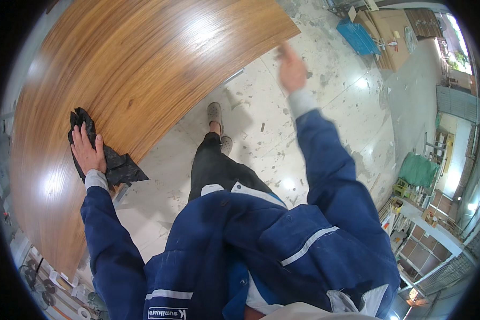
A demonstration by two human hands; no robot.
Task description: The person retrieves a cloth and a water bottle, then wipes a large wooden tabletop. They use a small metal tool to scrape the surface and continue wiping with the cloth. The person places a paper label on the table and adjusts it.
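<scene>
Wood with a glossy brown grain makes the large surface (pixel 144 69) that fills the upper left of the view. Near its lower edge lies a black cloth (pixel 114 165), crumpled, with one corner hanging a little over the edge. The left hand (pixel 88 149) rests flat on top of this cloth, fingers stretched out and pressing it onto the surface, not closed around it. The right hand (pixel 292 69) is raised over the pale stone floor (pixel 325 133), just beside the far corner of the surface and not touching it; it is blurred, so I cannot tell if it is open or closed, and it seems to hold nothing. Both arms are in dark blue sleeves with grey cuffs. Below, on the floor, one grey shoe (pixel 214 113) of the person is visible. Far to the right there are a blue crate (pixel 359 36) and flat brown cardboard (pixel 392 32).
</scene>
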